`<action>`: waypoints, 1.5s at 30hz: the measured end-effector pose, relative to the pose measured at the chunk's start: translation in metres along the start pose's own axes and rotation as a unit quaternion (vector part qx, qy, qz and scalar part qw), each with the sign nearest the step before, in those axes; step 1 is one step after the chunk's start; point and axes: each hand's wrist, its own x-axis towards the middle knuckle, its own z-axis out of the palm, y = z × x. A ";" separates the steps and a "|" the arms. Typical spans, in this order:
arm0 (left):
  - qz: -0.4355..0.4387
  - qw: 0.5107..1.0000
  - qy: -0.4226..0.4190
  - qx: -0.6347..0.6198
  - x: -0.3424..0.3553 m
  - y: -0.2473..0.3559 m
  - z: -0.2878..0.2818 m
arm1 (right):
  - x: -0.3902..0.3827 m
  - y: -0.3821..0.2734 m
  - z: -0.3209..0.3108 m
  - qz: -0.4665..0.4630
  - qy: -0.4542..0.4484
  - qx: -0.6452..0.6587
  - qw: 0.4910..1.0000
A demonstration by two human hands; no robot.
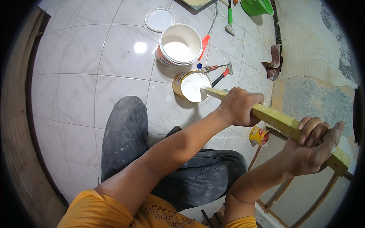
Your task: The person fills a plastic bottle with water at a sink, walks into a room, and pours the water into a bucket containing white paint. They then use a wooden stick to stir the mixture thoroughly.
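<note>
A long, square-edged yellow bar (279, 119), wood by its look, slants from the floor side toward the wall at the right. My left hand (241, 106) is closed around its middle part. Closer to its thick end, my right hand (313, 146) grips it with fingers curled over the top and one digit stretched out. The bar's thin far end appears over the rim of a small tub (194, 87) filled with white material; whether it touches the tub I cannot tell. Behind stands a larger white bucket (180, 45) with white contents.
A white lid (160, 19) lies behind the bucket. Around are a screwdriver (213, 68), a red-and-black scraper (222, 75), a green-handled scraper (230, 17), a blue cap (199, 66) and a green bucket (257, 7). A yellow can (259, 136) sits by the patchy wall (315, 98).
</note>
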 end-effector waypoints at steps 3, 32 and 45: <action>-0.013 1.000 -0.019 0.014 -0.006 0.008 -0.005 | 0.003 -0.002 -0.007 0.031 0.007 0.003 0.999; -0.051 0.996 -0.051 0.047 -0.007 0.019 -0.014 | 0.004 -0.011 0.012 0.039 0.090 -0.077 0.992; 0.016 0.996 0.002 0.086 0.007 0.003 -0.034 | -0.005 0.000 -0.002 -0.003 -0.042 0.094 0.995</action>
